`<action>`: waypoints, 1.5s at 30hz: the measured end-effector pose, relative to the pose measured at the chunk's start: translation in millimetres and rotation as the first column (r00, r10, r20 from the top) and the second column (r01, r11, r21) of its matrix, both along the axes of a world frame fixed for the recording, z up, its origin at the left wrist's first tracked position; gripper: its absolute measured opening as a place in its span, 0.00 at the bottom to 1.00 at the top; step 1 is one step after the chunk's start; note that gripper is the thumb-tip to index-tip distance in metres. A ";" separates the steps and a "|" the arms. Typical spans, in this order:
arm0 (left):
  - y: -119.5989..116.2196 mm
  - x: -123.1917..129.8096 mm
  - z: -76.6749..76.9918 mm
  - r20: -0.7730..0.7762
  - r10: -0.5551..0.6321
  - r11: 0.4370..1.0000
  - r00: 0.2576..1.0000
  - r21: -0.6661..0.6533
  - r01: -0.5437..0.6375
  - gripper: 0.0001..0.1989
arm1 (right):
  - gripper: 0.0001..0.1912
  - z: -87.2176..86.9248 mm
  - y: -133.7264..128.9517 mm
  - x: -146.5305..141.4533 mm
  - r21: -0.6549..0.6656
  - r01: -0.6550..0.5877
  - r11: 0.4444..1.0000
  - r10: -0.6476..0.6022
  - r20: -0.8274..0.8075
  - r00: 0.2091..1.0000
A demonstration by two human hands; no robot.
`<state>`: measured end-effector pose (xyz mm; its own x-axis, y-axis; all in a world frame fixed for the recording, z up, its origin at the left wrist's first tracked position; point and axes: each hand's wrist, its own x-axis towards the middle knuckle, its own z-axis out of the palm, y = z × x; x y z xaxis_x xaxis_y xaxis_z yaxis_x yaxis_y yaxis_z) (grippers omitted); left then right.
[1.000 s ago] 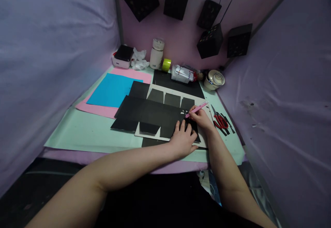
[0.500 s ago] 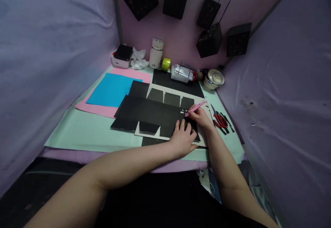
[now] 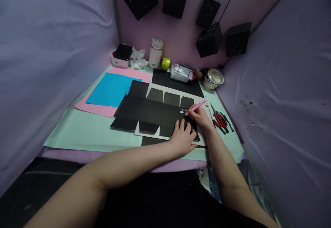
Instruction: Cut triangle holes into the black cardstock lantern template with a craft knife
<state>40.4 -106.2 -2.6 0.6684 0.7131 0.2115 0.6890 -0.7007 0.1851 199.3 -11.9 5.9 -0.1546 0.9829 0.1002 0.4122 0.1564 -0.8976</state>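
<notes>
My left hand (image 3: 181, 138) lies flat on a black card sheet (image 3: 151, 112) with flaps along its edges, fingers spread and pressing it down. Pinched in my right hand (image 3: 200, 116) is a slim pink craft knife (image 3: 196, 107), its tip down on the card just beyond my left fingertips. Small white cut-out shapes (image 3: 182, 111) show in the card beside the tip. Under the card is a pale board (image 3: 203, 136), whose edges stick out around it. The knife's blade is too small to make out.
Red-handled scissors (image 3: 220, 120) and black paper strips lie at the right. Blue paper (image 3: 110, 90) on pink paper (image 3: 95, 110) is at the left. Along the back stand a white bottle (image 3: 155, 56), yellow tape (image 3: 166, 64) and a lidded bowl (image 3: 213, 79). Black boxes (image 3: 209, 41) hang above.
Almost nothing differs. Both hands, the craft knife and the black card stay in the same place; the whole view shifts very slightly.
</notes>
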 end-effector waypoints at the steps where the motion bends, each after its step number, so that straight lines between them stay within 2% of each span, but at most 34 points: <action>1: 0.0 0.0 0.0 0.002 0.000 1.000 1.000 -0.008 0.000 0.30 | 0.11 0.8 -0.4 -0.5 0.002 0.004 1.000 -0.004 0.004 1.000; 12: -0.2 -0.6 2.5 -0.007 -0.001 1.000 1.000 0.010 0.001 0.30 | 0.12 3.6 -1.2 -1.9 0.009 0.030 1.000 -0.030 0.025 0.999; 19: -0.1 -1.4 2.8 -0.014 -0.002 1.000 1.000 0.010 0.002 0.29 | 0.13 4.5 -3.4 -2.4 -0.021 0.022 1.000 -0.023 -0.052 0.998; 35: 0.3 -0.4 -1.2 -0.007 -0.001 1.000 1.000 0.020 0.001 0.30 | 0.11 2.1 -1.6 -0.3 -0.008 -0.015 1.000 0.015 0.016 1.000; 45: 0.6 0.2 -1.1 -0.022 0.001 1.000 1.000 0.026 0.000 0.30 | 0.11 -8.3 2.1 4.3 0.046 0.001 0.999 -0.003 0.040 0.999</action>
